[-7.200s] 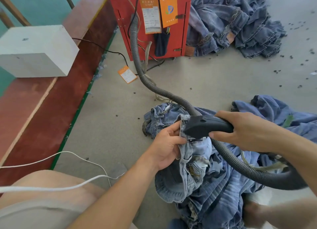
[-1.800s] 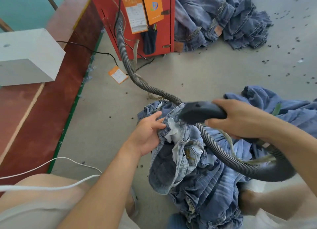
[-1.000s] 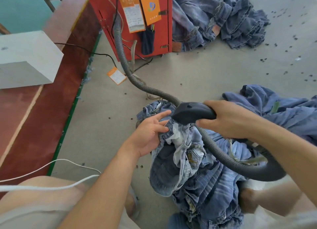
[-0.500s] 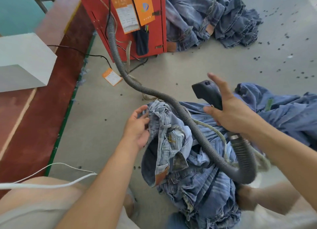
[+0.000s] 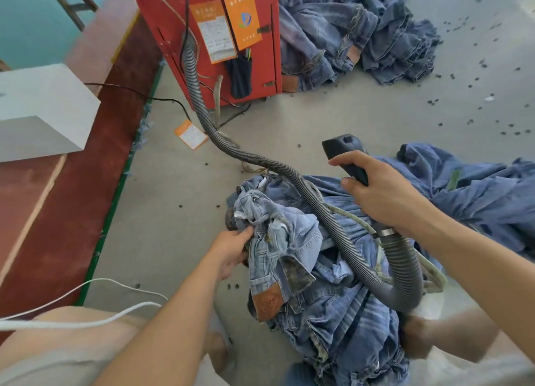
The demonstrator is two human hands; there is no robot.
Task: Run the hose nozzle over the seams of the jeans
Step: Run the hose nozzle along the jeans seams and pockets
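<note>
Since the frames of a second ago the hose nozzle (image 5: 344, 157) has come up off the denim: it pointed down at the bunched waistband then, and now it is raised clear, its dark head tilted away toward the floor beyond. The right hand (image 5: 385, 194) grips its handle, fingers curled round it and thumb across the front. The left hand (image 5: 231, 252) has slid lower on the jeans (image 5: 283, 258) and pinches a fold of the pale waistband, holding it up. The jeans lie heaped on the grey floor (image 5: 162, 200) between the two forearms, their brown leather patch (image 5: 267, 301) hanging down. The grey ribbed hose (image 5: 312, 203) loops from the handle's rear, crosses over the denim and runs to the red machine (image 5: 208, 38) at the floor's far edge. Another denim pile (image 5: 356, 29) lies just beside that machine.
</note>
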